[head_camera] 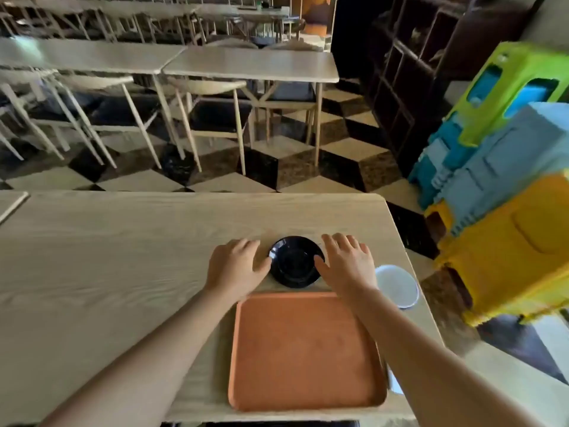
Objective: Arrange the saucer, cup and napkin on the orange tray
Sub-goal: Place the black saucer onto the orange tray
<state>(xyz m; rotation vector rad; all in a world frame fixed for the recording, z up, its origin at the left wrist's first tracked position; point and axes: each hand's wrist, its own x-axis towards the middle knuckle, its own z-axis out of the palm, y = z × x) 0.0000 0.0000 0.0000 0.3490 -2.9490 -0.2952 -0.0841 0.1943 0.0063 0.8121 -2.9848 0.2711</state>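
The black saucer [296, 262] sits just beyond the orange tray [304, 349] — between the spread left hand [235, 266] and right hand [348, 264], thumbs seemingly touching its rim, equally near.

Wooden table [123, 272] bears an orange tray [304, 349], bare; a black saucer [296, 261] just beyond its far edge; a white cup [397, 286] to the right. Left hand [235, 266] and right hand [346, 263] flank the saucer, fingers spread, thumbs at its rim. Stacked plastic stools [505, 192] stand right of the table.

saucer [296, 262] lies beyond tray [304, 349], cup [397, 286] right.
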